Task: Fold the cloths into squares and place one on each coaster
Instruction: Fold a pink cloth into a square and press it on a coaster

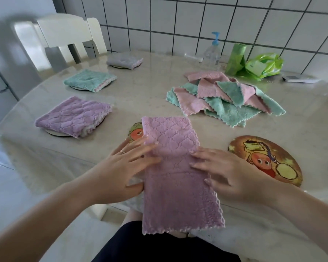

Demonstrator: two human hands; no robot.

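Both hands lay flat on a long pink cloth (175, 167), neither grip closed round it. The left hand (121, 171) pressed the cloth's left edge with fingers (140, 146) straight and spread, a thin ring on one of them. The right hand (229, 174) pressed the opposite edge the same way, its fingers straight. The cloth was a fluffy strip quilted in a scale-like pattern, with scalloped edges; it ran from the middle of the tabletop (150, 91) over the near edge, where its lower end hung toward the person's lap.

The cloth's far left corner covered part of a round coaster (134, 133) printed with a cartoon face. Just to the right, near the near edge, lay a second round coaster (263, 159), fully uncovered, with a glossy yellow-brown cartoon picture.

Along the left edge sat three folded cloths, each a soft thick square resting on a round coaster: a purple quilted cloth (74, 116) nearest, a teal cloth (89, 80) beyond it, and a grey cloth (124, 60) at the far left corner. Toward the right of the tabletop lay a loose pile of pink and teal cloths (225, 99), unfolded and overlapping, zigzag edges showing.

The tabletop itself was smooth, pale and marbled with a rounded edge. By the far edge stood a clear pump bottle (212, 52) with a blue top, beside green plastic bags (254, 63).
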